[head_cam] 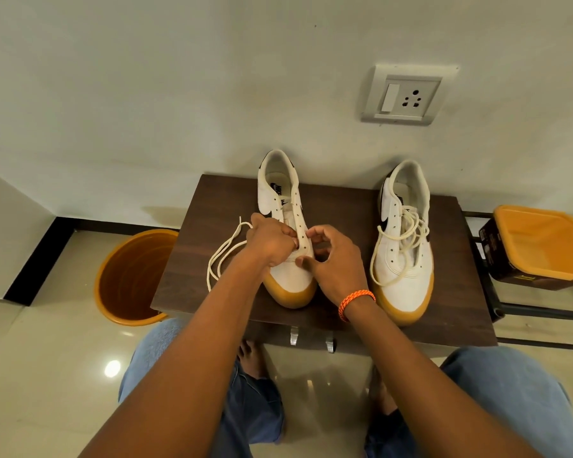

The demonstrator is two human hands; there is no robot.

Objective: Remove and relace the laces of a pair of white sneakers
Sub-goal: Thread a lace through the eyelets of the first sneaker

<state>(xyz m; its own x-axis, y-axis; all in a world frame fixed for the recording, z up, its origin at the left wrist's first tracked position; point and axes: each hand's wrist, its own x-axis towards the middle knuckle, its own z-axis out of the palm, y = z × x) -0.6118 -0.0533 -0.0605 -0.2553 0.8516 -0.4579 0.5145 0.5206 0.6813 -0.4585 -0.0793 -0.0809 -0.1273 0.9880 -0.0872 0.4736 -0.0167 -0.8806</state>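
My left hand (272,241) is curled at the lowest eyelets of the left sneaker (286,233), fingers pinching the cream lace (224,251) there, I judge to feed it through. The lace's slack trails off to the left across the dark wooden table (341,206), out of the way. My right hand (334,259), orange braided bracelet (356,300) at the wrist, has fingers bent against the shoe's right side near the toe, apparently steadying it; whether it pinches anything I cannot tell. The right sneaker (404,239) waits further right with its loose lace (402,234) heaped on top. An orange bucket (129,279) stands on the floor, left.
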